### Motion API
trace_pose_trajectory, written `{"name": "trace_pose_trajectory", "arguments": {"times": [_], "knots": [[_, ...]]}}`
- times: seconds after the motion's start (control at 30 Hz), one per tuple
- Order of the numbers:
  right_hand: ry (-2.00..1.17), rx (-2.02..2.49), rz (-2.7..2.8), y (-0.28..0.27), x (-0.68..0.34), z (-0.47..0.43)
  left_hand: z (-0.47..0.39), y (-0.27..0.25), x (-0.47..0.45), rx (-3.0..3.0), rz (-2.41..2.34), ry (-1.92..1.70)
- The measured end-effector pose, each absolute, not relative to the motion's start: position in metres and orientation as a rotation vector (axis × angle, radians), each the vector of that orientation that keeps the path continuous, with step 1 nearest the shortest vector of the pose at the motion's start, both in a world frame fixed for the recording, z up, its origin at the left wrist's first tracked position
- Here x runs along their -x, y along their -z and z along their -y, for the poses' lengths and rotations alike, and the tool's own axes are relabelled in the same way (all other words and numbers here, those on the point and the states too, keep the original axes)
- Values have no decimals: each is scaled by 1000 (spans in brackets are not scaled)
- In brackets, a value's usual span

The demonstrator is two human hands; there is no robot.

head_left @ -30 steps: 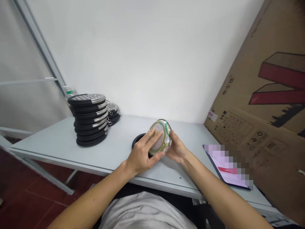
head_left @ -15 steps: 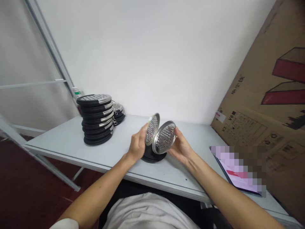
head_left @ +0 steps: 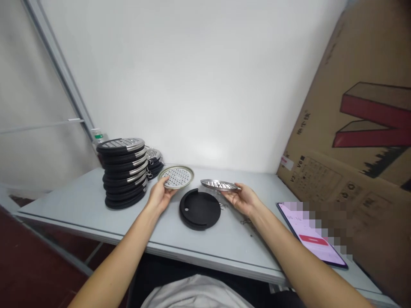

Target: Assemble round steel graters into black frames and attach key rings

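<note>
My left hand (head_left: 160, 196) grips a round metal grater disc (head_left: 177, 177) by its near rim, its perforated face turned up. A second grater disc (head_left: 220, 185) is in my right hand (head_left: 242, 197), held almost edge-on with the fingers beneath it. The two discs are apart, raised over the table. Between and below them, a round black holder (head_left: 201, 209) with a raised rim and a small hole lies flat on the table. A small metal clip or ring (head_left: 222, 207) shows at the holder's right edge, and another small metal piece (head_left: 245, 221) lies under my right wrist.
A tall stack of black-rimmed graters (head_left: 123, 175) stands at the left, with a lower stack (head_left: 154, 160) behind it. Near the wall is a bottle (head_left: 98, 136). A tablet-like screen (head_left: 313, 239) and a large cardboard box (head_left: 324, 158) occupy the right side of the grey table (head_left: 135, 231).
My hands have moved apart, separating the two discs, which were tilted upright and touching or nearly so. Both discs now lie flatter, and the black holder beneath has come into full view.
</note>
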State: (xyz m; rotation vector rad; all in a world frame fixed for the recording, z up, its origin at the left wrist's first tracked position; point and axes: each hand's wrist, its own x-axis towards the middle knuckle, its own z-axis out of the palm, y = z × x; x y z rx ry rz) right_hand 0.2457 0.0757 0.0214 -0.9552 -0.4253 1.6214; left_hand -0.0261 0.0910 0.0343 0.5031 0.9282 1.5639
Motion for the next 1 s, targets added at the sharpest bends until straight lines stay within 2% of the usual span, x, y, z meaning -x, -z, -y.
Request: {"name": "trace_pose_trajectory", "arguments": {"times": [0.17, 0.3, 0.43, 0.63, 0.83, 1.0], "knots": [[-1478, 1030, 441, -13, -255, -90, -97, -28, 39, -534, -985, -1531], [-1529, 1088, 559, -11, -251, -97, -95, -22, 36, -614, -997, -1494], [-1533, 1099, 716, -11, -246, -97, -88, -20, 28, -902, -908, -1495], [-1264, 1055, 979, -19, -228, -76, -76, -19, 13, -1453, -847, -1487], [-1262, 1008, 1218, -9, -213, -58, -70, -18, 6, -1708, -774, -1397], [-1037, 1043, 1311, 2, -220, -59, -70, -15, 9, -1798, -994, -1592]]}}
